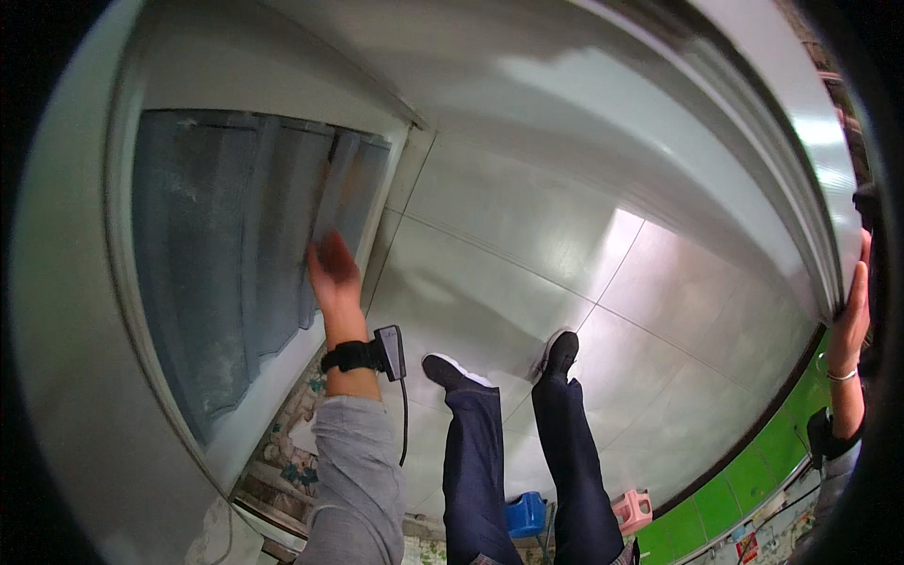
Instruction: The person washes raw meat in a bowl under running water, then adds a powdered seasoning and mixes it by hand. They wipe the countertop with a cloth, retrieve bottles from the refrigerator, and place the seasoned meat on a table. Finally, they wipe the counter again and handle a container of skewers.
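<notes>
In front of grey, cloudy plastic strips [205, 233] in a framed opening, my left hand [333, 272] is raised and blurred by motion. Its thumb stands apart from the fingers, and no held object shows; whether it touches a strip, I cannot tell. A black strap with a small grey device [390, 352] and a cable is on that wrist. At the far right rim, my right hand [849, 321] grips the edge of a white door [823, 169]. Part of that hand is lost in the dark rim.
Large pale tiles [494, 226] cover the floor under my dark shoes. Near my legs are a blue plastic stool [526, 514] and a pink plastic stool [633, 511]. Green tiles [738, 466] run along the lower right. Patterned flooring [289, 452] borders the opening.
</notes>
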Demonstrator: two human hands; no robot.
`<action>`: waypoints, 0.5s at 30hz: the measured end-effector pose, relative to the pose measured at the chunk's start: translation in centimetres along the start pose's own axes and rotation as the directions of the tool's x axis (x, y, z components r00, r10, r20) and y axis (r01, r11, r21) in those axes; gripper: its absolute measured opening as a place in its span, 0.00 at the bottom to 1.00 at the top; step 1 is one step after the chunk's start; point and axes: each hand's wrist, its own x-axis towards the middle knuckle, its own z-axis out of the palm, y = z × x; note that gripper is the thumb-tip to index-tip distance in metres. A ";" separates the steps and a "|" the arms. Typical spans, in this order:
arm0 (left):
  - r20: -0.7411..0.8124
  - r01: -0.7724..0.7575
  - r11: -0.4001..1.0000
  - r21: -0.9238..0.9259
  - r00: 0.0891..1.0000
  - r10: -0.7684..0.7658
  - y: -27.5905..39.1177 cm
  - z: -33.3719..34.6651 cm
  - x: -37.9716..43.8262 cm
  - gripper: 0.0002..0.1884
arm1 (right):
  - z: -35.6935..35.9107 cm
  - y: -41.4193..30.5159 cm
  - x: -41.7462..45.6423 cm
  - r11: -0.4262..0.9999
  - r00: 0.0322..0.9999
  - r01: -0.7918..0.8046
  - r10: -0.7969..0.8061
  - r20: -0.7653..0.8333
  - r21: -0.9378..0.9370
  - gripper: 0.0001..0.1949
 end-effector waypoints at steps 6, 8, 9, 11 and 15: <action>-0.387 0.004 0.992 -0.129 0.921 -0.054 -4.2 -3.8 -7.8 0.34 | 0.1 -2.0 1.7 0.973 0.975 0.206 -0.213 -0.060 -0.106 0.23; -0.417 -0.054 0.994 -0.096 0.909 0.009 -4.0 -4.8 -9.5 0.34 | -1.0 -5.3 1.8 0.901 0.921 0.243 -0.331 -0.206 -0.358 0.21; -0.394 -0.081 0.992 -0.094 0.918 0.038 -4.1 -4.1 -8.9 0.34 | -1.9 -5.9 0.1 0.903 0.870 0.183 -0.333 -0.364 -0.389 0.20; -0.412 -0.275 0.961 -0.002 0.876 0.250 0.0 -6.6 -11.0 0.31 | 4.1 -11.7 0.3 0.932 0.902 0.362 -0.358 -0.242 -0.028 0.15; -0.337 -0.343 0.930 -0.131 0.898 0.283 0.9 -6.4 -9.0 0.26 | 22.2 -23.6 -0.4 0.545 0.896 0.067 -0.401 0.190 0.836 0.07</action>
